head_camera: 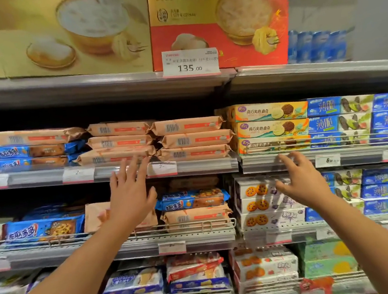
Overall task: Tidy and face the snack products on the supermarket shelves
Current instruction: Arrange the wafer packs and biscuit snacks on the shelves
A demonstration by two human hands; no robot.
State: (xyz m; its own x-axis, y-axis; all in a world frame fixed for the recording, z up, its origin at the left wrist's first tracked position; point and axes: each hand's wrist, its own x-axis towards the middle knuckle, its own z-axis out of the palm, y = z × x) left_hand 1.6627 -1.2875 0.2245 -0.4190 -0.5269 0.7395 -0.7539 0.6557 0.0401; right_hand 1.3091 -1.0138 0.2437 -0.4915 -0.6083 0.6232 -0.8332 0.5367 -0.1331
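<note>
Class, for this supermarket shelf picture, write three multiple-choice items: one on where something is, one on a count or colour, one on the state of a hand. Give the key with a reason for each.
1. Where is the 135.00 price tag?
A. top shelf edge
B. bottom shelf
C. on the floor

2. How many tan packets are in the stack left of the yellow biscuit boxes?
A. one
B. three
C. six

3. What is the left hand doing?
A. gripping a box
B. reaching, fingers spread, holding nothing
C. clenched in a fist

Key: 1 A, it hangs below the red carton; 2 B, three barcoded packets lie stacked; 3 B, the fingers are straight and apart.
</note>
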